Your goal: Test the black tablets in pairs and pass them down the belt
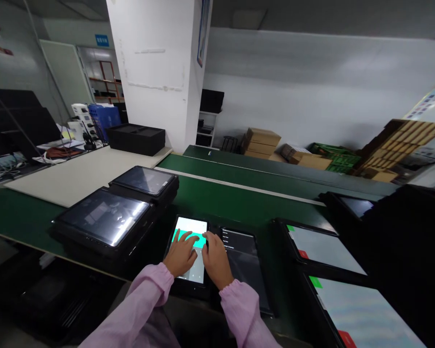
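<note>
A tablet (195,274) with a lit white and teal screen lies in front of me at the near edge of the table. Over the left part of its screen rests my left hand (182,253), fingers spread. My right hand (216,258) reaches over the screen's right edge, its fingers bent toward the glass and holding nothing I can see. Just to the right lies a second tablet (244,270) with a dark screen and a short list of white text, partly behind my right hand.
Stacked tablets with dark screens (107,215) stand at the left. Two tablets with pale screens and green and red corners (322,249) lie at the right, beside a large black shape. A black box (136,139) sits on a pale board. Cartons (261,141) stand beyond the green table (217,193).
</note>
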Tool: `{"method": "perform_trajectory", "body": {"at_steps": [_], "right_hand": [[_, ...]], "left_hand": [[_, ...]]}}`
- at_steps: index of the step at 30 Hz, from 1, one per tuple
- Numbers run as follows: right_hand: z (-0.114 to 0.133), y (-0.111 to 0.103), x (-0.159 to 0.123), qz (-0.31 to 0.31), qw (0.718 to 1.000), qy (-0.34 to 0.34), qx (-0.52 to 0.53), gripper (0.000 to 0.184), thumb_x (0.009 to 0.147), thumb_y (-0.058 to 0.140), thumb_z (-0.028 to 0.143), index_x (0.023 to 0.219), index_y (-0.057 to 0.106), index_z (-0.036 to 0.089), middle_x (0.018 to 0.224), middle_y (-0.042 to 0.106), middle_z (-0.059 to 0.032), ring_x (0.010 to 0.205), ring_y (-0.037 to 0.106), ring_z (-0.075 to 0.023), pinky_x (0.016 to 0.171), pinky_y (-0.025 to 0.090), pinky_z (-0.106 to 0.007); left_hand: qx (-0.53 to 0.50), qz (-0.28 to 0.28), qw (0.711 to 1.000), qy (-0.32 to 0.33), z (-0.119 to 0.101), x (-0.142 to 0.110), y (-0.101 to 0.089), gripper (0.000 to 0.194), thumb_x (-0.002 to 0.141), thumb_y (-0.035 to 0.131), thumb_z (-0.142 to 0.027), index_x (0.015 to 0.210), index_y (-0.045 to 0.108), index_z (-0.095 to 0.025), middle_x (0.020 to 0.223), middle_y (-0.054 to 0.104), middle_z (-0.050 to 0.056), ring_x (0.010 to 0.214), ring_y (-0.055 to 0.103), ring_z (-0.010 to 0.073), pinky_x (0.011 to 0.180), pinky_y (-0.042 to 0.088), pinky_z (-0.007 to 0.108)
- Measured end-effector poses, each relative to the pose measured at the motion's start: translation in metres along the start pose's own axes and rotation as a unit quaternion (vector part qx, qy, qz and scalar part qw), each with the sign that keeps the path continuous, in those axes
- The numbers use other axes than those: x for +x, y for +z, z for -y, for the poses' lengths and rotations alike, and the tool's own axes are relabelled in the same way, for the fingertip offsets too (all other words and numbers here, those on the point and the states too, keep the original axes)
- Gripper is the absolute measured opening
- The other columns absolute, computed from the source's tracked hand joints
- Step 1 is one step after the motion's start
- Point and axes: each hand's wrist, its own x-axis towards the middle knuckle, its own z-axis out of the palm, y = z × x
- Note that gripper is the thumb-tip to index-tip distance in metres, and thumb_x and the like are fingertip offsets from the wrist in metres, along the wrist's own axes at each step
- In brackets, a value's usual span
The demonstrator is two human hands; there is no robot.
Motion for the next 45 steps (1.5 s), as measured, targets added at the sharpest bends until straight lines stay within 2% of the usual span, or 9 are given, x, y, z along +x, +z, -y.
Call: {"method": "perform_trajectory", "body": {"at_steps": [6, 11, 14, 20, 26, 30, 35, 40, 45], "right_hand": [[-0.001, -0.006, -0.005, 0.03, 0.999, 0.009, 0.016, 0.038, 0.083, 0.039, 0.008, 0.115, 0.057, 0.019, 0.11, 0.065, -0.0109, 0.107, 0.059, -0.027, 0.103, 0.043, -0.052], [0.002, -0.009, -0.015, 0.022, 0.997, 0.046, 0.05, 0.036, 0.089, 0.037, 0.012, 0.119, 0.055, 0.019, 0.114, 0.063, -0.0111, 0.111, 0.057, -0.0273, 0.102, 0.045, -0.051], [0.018, -0.004, -0.016, 0.043, 0.996, 0.014, 0.075, 0.037, 0.089, 0.038, 0.01, 0.122, 0.053, 0.02, 0.114, 0.063, -0.0099, 0.109, 0.058, -0.0257, 0.101, 0.047, -0.048], [0.051, 0.018, -0.013, 0.109, 0.991, -0.053, 0.054, 0.043, 0.082, 0.043, 0.006, 0.122, 0.054, 0.018, 0.118, 0.063, -0.0116, 0.115, 0.055, -0.029, 0.107, 0.041, -0.054], [0.029, 0.013, -0.012, 0.06, 0.998, -0.016, 0.016, 0.039, 0.088, 0.038, 0.009, 0.123, 0.053, 0.016, 0.122, 0.061, -0.0134, 0.12, 0.052, -0.0294, 0.108, 0.04, -0.055], [0.014, 0.003, -0.007, 0.057, 0.998, 0.032, -0.015, 0.038, 0.088, 0.036, 0.008, 0.119, 0.056, 0.013, 0.115, 0.063, -0.0158, 0.114, 0.057, -0.0303, 0.107, 0.041, -0.056], [0.019, 0.004, -0.003, 0.082, 0.997, 0.012, -0.009, 0.039, 0.086, 0.038, 0.007, 0.119, 0.057, 0.013, 0.116, 0.063, -0.0142, 0.117, 0.055, -0.0287, 0.108, 0.041, -0.051], [0.021, 0.005, -0.003, 0.062, 0.995, 0.064, -0.043, 0.036, 0.088, 0.036, 0.007, 0.114, 0.059, 0.01, 0.108, 0.065, -0.0162, 0.107, 0.059, -0.0294, 0.109, 0.038, -0.054], [0.023, 0.004, -0.001, 0.083, 0.996, 0.025, 0.016, 0.036, 0.087, 0.038, 0.01, 0.117, 0.058, 0.014, 0.112, 0.064, -0.0128, 0.109, 0.058, -0.0272, 0.108, 0.04, -0.051]], "left_hand": [[-0.023, -0.037, 0.999, -0.016, 0.008, -0.011, -0.012, 0.043, 0.084, 0.043, -0.012, 0.124, 0.055, -0.023, 0.124, 0.065, 0.005, 0.134, 0.045, 0.0245, 0.12, 0.017, 0.058], [-0.068, -0.105, 0.986, -0.109, 0.032, -0.038, -0.023, 0.041, 0.084, 0.04, -0.011, 0.121, 0.054, -0.022, 0.125, 0.063, 0.008, 0.131, 0.047, 0.0246, 0.117, 0.024, 0.056], [-0.075, -0.125, 0.98, -0.133, 0.04, -0.053, -0.026, 0.039, 0.084, 0.04, -0.012, 0.12, 0.054, -0.022, 0.125, 0.062, 0.009, 0.13, 0.048, 0.0249, 0.116, 0.027, 0.054], [-0.06, -0.097, 0.989, -0.097, 0.035, -0.061, -0.028, 0.041, 0.085, 0.041, -0.013, 0.122, 0.054, -0.022, 0.124, 0.064, 0.007, 0.133, 0.045, 0.0238, 0.119, 0.02, 0.052], [-0.115, -0.039, 0.988, -0.098, 0.039, -0.068, -0.025, 0.047, 0.086, 0.043, -0.013, 0.13, 0.054, -0.025, 0.13, 0.061, 0.006, 0.134, 0.044, 0.0236, 0.119, 0.021, 0.051], [-0.229, -0.111, 0.956, -0.149, 0.052, -0.071, -0.015, 0.039, 0.092, 0.039, -0.02, 0.128, 0.055, -0.024, 0.137, 0.054, 0.008, 0.135, 0.043, 0.0231, 0.116, 0.031, 0.046], [-0.272, -0.16, 0.914, -0.253, 0.068, -0.066, -0.001, 0.036, 0.092, 0.04, -0.028, 0.124, 0.055, -0.021, 0.13, 0.059, 0.01, 0.127, 0.051, 0.025, 0.113, 0.035, 0.048], [-0.266, -0.132, 0.92, -0.255, 0.069, -0.063, 0.002, 0.039, 0.092, 0.04, -0.029, 0.128, 0.055, -0.022, 0.134, 0.058, 0.009, 0.129, 0.05, 0.0239, 0.114, 0.034, 0.046], [-0.261, -0.12, 0.93, -0.228, 0.068, -0.065, 0.002, 0.043, 0.092, 0.039, -0.027, 0.132, 0.054, -0.024, 0.137, 0.057, 0.007, 0.131, 0.049, 0.0228, 0.115, 0.033, 0.044]]}}
